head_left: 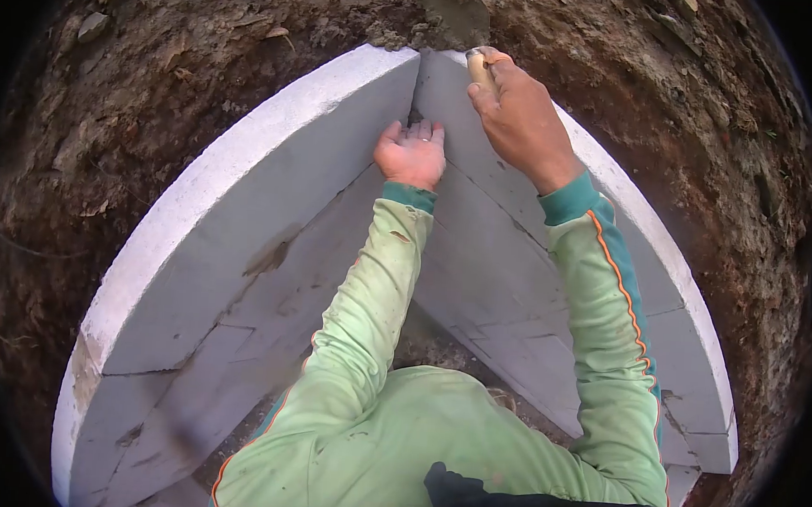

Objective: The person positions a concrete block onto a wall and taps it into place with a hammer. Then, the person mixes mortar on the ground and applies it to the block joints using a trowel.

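My right hand [531, 123] is closed round the wooden handle of a trowel [480, 71], above the top edge of the right-hand block wall [492, 153]. The trowel's blade points away toward the soil and looks smeared with grey mortar, so its outline is hard to make out. Palm up, my left hand [412, 156] is at the inside corner, just below the vertical joint [417, 95] where the two walls meet. Its fingers are stretched toward a dark patch of mortar in that joint and hold nothing I can see.
Pale blocks form the left wall [273, 175], with mortar smears along its seams. Brown earth [141, 88] rises close behind both walls, with roots and stones in it. Dirt ground [434, 345] shows low between the walls.
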Motion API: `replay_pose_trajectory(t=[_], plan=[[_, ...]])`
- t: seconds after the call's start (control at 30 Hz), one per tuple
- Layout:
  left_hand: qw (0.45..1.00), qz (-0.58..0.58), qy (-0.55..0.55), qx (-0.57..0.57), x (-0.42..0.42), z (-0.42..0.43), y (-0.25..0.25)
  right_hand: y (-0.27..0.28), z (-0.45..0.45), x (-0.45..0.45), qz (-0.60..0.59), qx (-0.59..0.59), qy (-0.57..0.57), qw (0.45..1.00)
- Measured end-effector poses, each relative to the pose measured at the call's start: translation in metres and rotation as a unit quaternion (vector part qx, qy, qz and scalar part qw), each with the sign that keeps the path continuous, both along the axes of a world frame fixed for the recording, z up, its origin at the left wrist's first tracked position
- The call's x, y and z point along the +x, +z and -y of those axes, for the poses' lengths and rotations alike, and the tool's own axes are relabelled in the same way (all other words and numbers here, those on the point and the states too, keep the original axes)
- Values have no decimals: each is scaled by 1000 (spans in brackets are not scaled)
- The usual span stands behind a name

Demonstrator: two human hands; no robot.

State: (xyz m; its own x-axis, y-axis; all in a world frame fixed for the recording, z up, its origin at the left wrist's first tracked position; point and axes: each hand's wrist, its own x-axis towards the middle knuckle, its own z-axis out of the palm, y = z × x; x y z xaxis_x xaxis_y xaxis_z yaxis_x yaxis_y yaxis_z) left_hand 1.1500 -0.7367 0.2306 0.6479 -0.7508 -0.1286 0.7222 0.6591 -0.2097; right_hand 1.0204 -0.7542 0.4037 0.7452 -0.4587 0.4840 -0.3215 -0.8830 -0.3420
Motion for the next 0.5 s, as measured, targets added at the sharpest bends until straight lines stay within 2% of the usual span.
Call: replay_pose_trajectory(t=[0.07,0.17,0.27,0.4,0.5], plan=[[1000,-14,2,-7,1,-1,-3,-5,2,4,-1,46,-1,999],[999,-19,-8,-24,5,-2,4,-16,10,3,-21,54,8,998],[999,-38,-11,-33,4,-9,4,7,16,-12,59,88,-31,994],[998,-40,-23,-37,-1,-15,4,81,23,-31,-53,164,-95,980],[998,-35,-29,-43,-3,-16,5,87,35,-23,-111,197,-53,973]])
